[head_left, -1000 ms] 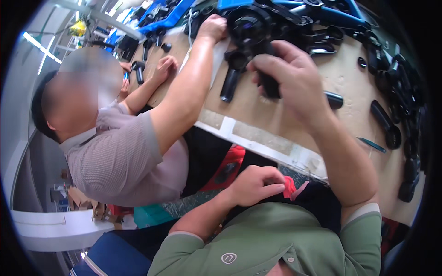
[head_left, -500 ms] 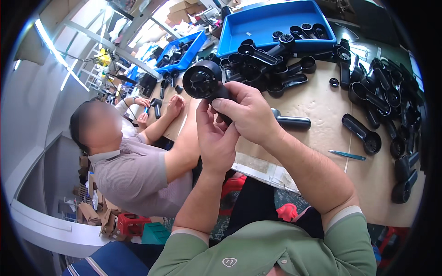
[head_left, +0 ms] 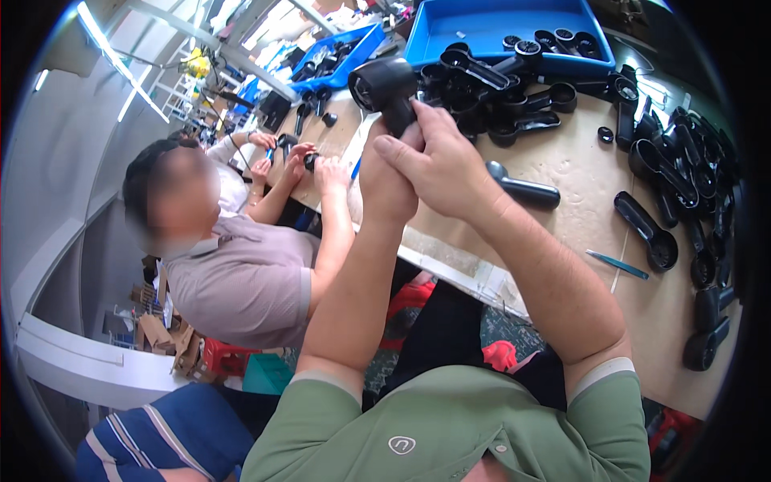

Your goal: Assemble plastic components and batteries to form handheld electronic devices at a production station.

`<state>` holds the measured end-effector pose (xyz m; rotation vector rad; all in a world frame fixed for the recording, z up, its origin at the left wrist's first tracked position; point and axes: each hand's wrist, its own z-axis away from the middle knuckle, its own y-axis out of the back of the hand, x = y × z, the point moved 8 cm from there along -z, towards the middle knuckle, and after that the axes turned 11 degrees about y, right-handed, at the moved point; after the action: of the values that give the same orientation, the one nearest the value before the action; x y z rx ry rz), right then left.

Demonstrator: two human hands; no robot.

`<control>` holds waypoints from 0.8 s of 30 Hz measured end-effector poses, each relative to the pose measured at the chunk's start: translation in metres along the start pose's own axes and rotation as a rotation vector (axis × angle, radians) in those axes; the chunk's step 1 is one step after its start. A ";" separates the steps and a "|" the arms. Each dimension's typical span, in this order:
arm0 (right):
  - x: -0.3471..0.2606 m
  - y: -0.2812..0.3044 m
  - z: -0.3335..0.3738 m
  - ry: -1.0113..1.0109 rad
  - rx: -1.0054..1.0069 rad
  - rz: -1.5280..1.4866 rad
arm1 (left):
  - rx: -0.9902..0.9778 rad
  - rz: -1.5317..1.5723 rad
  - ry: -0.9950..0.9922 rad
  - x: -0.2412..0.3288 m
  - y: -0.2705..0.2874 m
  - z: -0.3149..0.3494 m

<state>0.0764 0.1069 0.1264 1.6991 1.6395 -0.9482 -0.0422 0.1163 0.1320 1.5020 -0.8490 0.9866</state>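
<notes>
A black handheld fan (head_left: 387, 83) with a round head is held up over the near side of the table. My left hand (head_left: 389, 178) wraps its handle from below. My right hand (head_left: 451, 154) closes round the same handle from the right, thumb lying across the left hand. The lower handle is hidden by my fingers. Just beyond my right wrist, a second black fan body (head_left: 530, 191) lies on the table. Further right are an open black half shell (head_left: 647, 231) with a handle and a pair of blue-green tweezers (head_left: 617, 264).
A blue tray (head_left: 462, 24) with several fan heads stands at the back, black shells (head_left: 482, 92) heaped before it. Another heap (head_left: 683, 165) lines the right edge. A second blue bin (head_left: 361, 50) stands further left. At my left, a seated co-worker (head_left: 241, 273) handles a small black part.
The fan in my hands has turned, so its head now shows side-on. The view has shifted a little. The co-worker's hands have come together on a small black part.
</notes>
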 end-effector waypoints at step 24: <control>0.013 0.037 -0.033 0.018 -0.059 -0.109 | -0.402 0.611 0.292 -0.041 -0.029 -0.004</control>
<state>0.1166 0.1386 0.1327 1.5974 1.7693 -0.9283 -0.0328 0.1249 0.0832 0.7378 -1.2361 1.3384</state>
